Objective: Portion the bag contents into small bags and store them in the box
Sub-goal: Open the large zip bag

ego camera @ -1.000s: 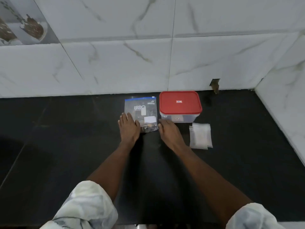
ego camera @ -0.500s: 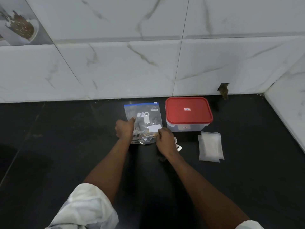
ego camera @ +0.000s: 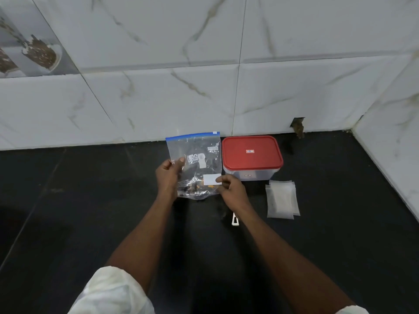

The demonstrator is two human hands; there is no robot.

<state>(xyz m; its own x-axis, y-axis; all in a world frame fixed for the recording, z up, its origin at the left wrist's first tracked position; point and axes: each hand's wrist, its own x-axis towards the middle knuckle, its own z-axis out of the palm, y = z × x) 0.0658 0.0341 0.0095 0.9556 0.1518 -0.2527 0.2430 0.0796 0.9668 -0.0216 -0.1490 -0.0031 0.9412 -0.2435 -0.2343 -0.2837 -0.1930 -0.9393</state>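
Bag (ego camera: 195, 164) of clear plastic with a blue seal strip hangs between both hands just left of the box (ego camera: 251, 155), close to its wall; whether they touch cannot be told. The bag stands nearly upright, its long axis running from the person toward the tiled wall, seal strip at the far, upper end and dark and orange contents gathered at the bottom. The left hand (ego camera: 169, 175) pinches the edge away from the box about halfway up, thumb on the front face. The right hand (ego camera: 231, 191) pinches the lower corner on the box side, beside a blank white label. The left hand is thus nearer the seal, which I judge must be opened next, while the right is nearer the box and the stack of small bags (ego camera: 282, 198). White print on the bag reads "URG", with more letters hidden behind creases; the fine print lower down is too small to read. The box is clear with a red lid, shut, bearing a small red and white logo that cannot be read, as does a mark on its near wall. The small bags lie flat on the dark surface (ego camera: 90, 200) just in front of the box, toward its right corner. A small white piece (ego camera: 235, 219) lies in front of the box, partly under the right forearm.
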